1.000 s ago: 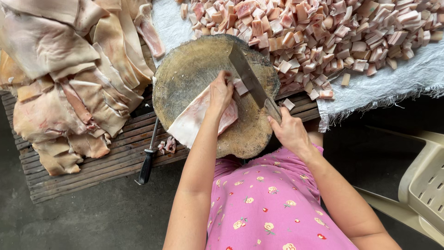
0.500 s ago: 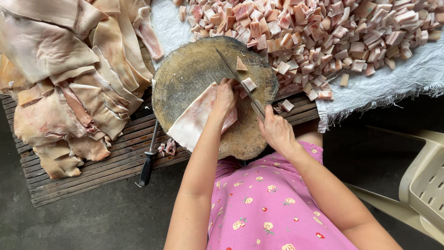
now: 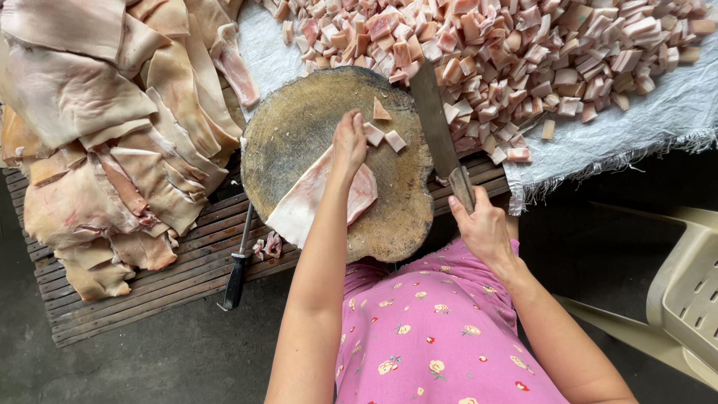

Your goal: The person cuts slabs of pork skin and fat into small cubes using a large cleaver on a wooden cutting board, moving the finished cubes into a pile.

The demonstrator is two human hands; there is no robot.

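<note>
On the round chopping block (image 3: pixel 314 127) at the bench's front edge, our left hand (image 3: pixel 349 142) pins the pork slab (image 3: pixel 307 202) steady while our right hand (image 3: pixel 482 228) grips the cleaver (image 3: pixel 434 120), lifted clear.

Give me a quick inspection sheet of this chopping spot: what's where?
Surface: round wooden block on a slatted wooden pallet.
Job's things: pale meat slab and three cut pieces on the block.
Clutter: stacked slabs, heap of cubes on white cloth, sharpening steel.
Hands: left hand presses the slab; right hand grips a cleaver.
Cables: nothing seen.
Surroundings: plastic chair, dark floor.
</note>
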